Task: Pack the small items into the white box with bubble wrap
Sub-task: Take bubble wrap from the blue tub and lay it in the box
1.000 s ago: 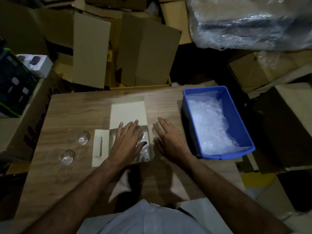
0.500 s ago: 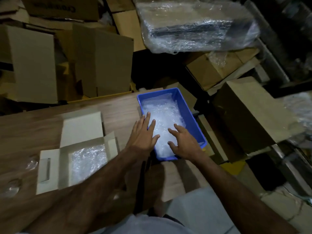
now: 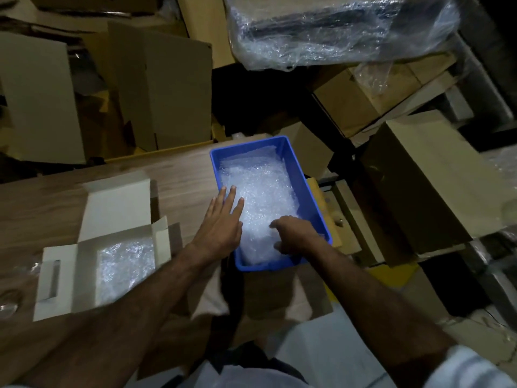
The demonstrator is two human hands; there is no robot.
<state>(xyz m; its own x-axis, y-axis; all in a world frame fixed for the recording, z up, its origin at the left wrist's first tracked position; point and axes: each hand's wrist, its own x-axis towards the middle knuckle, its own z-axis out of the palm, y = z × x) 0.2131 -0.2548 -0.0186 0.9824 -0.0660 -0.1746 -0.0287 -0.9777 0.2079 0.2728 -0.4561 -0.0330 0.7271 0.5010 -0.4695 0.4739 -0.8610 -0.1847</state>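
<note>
The white box (image 3: 70, 278) lies open on the wooden table (image 3: 42, 208) at the left, lid flaps spread, with bubble wrap lining its inside (image 3: 126, 264). A blue bin (image 3: 296, 163) at the table's right edge holds loose bubble wrap pieces (image 3: 257, 189). My left hand (image 3: 221, 222) rests flat with fingers spread over the bin's left rim and the wrap. My right hand (image 3: 296, 233) is inside the bin's near end, fingers curled down onto the wrap; whether it grips a piece I cannot tell. A small clear item (image 3: 8, 303) shows at the far left edge.
Brown cardboard boxes (image 3: 156, 93) stand crowded behind the table. A large bubble-wrapped bundle (image 3: 335, 29) sits at the top right. More cartons (image 3: 428, 186) are stacked to the right of the bin, below table level.
Both hands left the white box and moved right into the blue bin. My view swung right with them. Since half a second ago the right hand's fingers curled into the wrap.
</note>
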